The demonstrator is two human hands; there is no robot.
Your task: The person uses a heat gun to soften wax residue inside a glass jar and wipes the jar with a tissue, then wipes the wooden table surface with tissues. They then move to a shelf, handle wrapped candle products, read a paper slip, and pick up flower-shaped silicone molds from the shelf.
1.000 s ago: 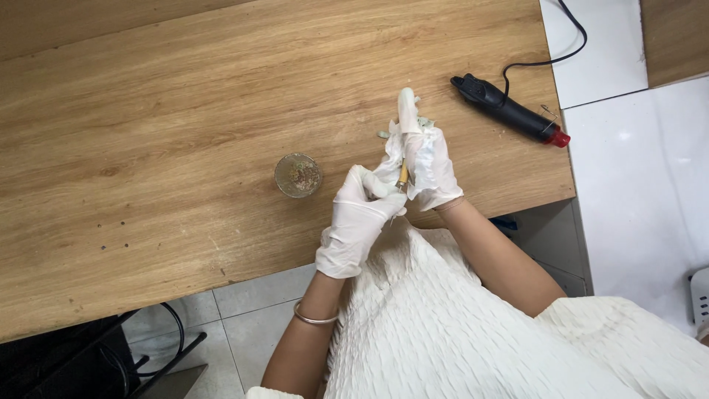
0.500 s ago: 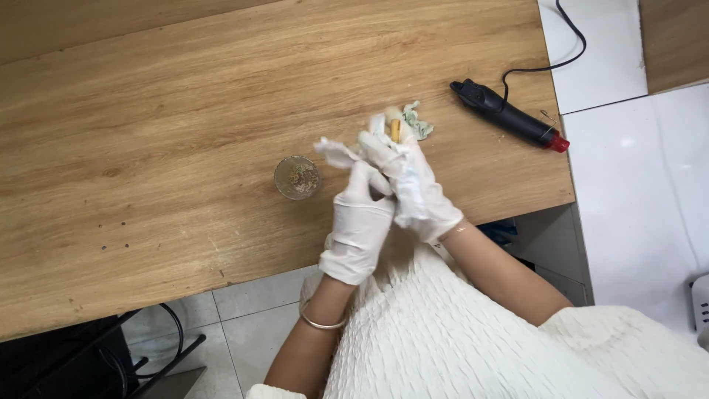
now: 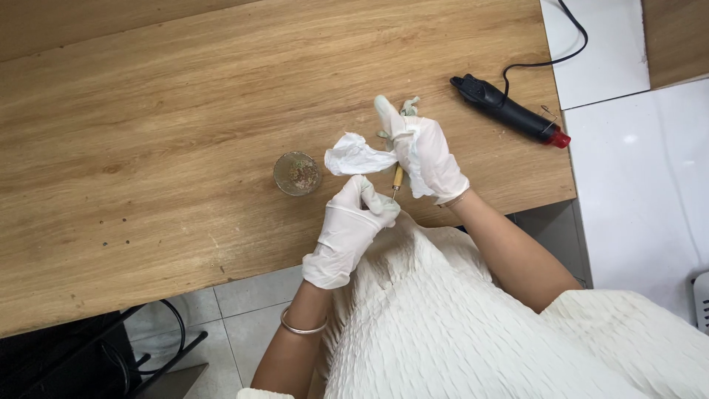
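Both my hands wear white gloves and work over the front edge of a wooden table point(image 3: 148, 148). My right hand point(image 3: 425, 151) grips a crumpled white tissue point(image 3: 354, 157) that sticks out to the left, together with a small tool with a yellow wooden handle point(image 3: 398, 177). My left hand point(image 3: 351, 225) pinches the thin metal tip of that tool just below the handle. A small round glass dish point(image 3: 297, 173) with brownish residue sits on the table left of my hands.
A black heat tool with a red tip point(image 3: 509, 111) lies at the table's right end, its black cord point(image 3: 569, 44) running off over the white floor. A dark stand point(image 3: 111, 355) is under the table at the lower left.
My hands have separated. The right hand lifted and turned toward the right, the tissue now hangs out to the left, and the left hand dropped to the tool's tip.
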